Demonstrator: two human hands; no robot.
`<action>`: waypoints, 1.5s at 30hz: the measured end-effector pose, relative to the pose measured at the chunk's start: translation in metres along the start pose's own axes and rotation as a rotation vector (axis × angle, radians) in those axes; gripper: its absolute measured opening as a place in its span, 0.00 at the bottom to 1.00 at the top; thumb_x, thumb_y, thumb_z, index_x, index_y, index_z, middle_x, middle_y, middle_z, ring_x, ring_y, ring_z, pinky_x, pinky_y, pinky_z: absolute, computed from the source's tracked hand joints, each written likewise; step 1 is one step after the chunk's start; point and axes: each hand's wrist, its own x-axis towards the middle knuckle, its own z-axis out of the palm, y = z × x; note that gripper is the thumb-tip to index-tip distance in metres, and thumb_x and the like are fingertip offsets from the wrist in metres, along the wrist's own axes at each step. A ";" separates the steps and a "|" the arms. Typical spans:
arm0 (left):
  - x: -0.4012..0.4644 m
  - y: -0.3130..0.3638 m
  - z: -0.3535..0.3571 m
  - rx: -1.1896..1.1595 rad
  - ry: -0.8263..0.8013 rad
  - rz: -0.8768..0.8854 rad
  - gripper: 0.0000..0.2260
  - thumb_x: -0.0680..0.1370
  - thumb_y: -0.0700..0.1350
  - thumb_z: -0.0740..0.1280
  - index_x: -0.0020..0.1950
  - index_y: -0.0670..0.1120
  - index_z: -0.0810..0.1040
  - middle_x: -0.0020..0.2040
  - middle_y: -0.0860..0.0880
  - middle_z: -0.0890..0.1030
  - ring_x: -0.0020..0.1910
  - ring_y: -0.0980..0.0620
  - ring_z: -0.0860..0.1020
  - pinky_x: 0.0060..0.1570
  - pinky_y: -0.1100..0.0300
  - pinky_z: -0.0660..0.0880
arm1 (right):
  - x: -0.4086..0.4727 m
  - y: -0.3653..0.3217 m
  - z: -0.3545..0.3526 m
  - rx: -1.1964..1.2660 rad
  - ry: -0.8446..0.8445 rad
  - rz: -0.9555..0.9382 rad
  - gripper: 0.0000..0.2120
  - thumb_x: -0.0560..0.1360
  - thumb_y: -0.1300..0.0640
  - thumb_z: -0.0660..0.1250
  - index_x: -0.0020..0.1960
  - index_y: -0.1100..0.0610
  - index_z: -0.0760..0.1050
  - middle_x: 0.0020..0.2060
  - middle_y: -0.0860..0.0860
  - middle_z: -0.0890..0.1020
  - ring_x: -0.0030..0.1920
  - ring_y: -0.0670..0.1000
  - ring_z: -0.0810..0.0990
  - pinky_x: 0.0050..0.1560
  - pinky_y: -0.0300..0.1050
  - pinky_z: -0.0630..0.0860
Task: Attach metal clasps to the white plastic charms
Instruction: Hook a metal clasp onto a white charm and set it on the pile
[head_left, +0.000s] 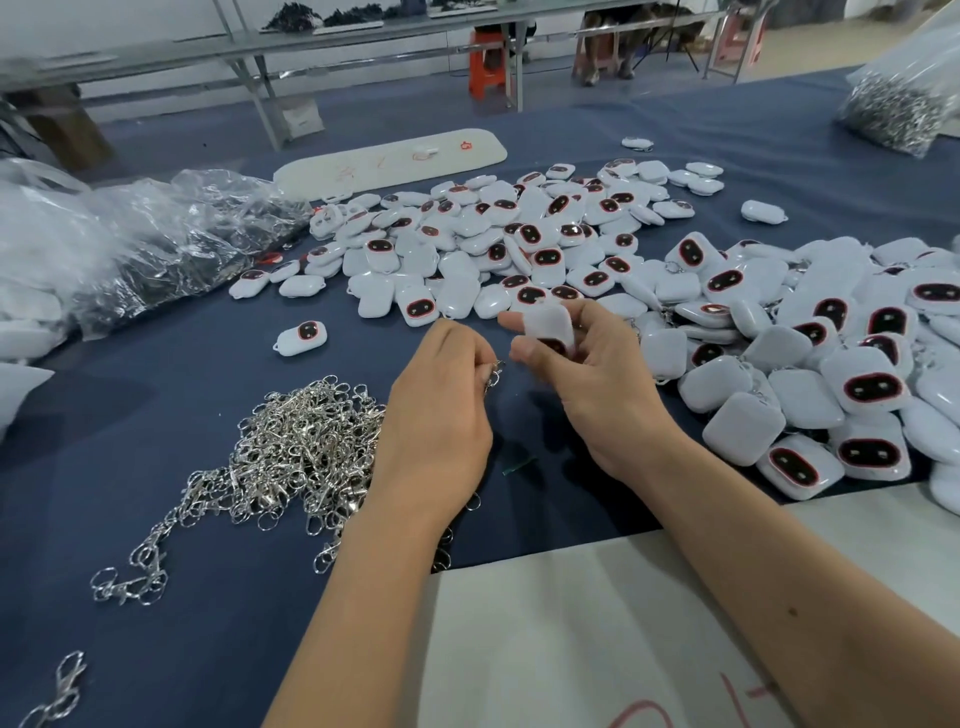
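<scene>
A white plastic charm is pinched in the grip of the right hand, raised above the blue-covered bench. A metal clasp is pinched in the grip of the left hand, just left of the charm and apart from it. A heap of loose clasps is spread at near left. Charms are piled at far centre and at right.
</scene>
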 end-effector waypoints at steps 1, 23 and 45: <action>0.000 0.000 0.000 -0.001 -0.016 0.006 0.08 0.79 0.34 0.62 0.46 0.46 0.73 0.46 0.53 0.74 0.42 0.50 0.71 0.44 0.47 0.71 | 0.000 0.001 -0.001 -0.010 0.016 -0.026 0.06 0.79 0.59 0.73 0.55 0.54 0.80 0.46 0.45 0.88 0.46 0.48 0.83 0.51 0.46 0.80; -0.002 0.009 0.001 -0.009 -0.116 0.069 0.10 0.76 0.30 0.63 0.43 0.45 0.72 0.44 0.51 0.74 0.41 0.46 0.72 0.43 0.43 0.72 | 0.001 -0.002 0.001 -0.296 0.115 -0.014 0.13 0.77 0.52 0.67 0.38 0.60 0.79 0.27 0.48 0.76 0.28 0.45 0.68 0.27 0.40 0.67; -0.001 0.011 0.010 -0.098 0.047 -0.043 0.04 0.79 0.38 0.69 0.47 0.47 0.81 0.46 0.54 0.81 0.49 0.49 0.77 0.50 0.50 0.75 | -0.007 -0.009 0.007 -0.053 0.183 0.071 0.12 0.77 0.55 0.65 0.35 0.53 0.74 0.26 0.46 0.73 0.28 0.49 0.68 0.32 0.45 0.66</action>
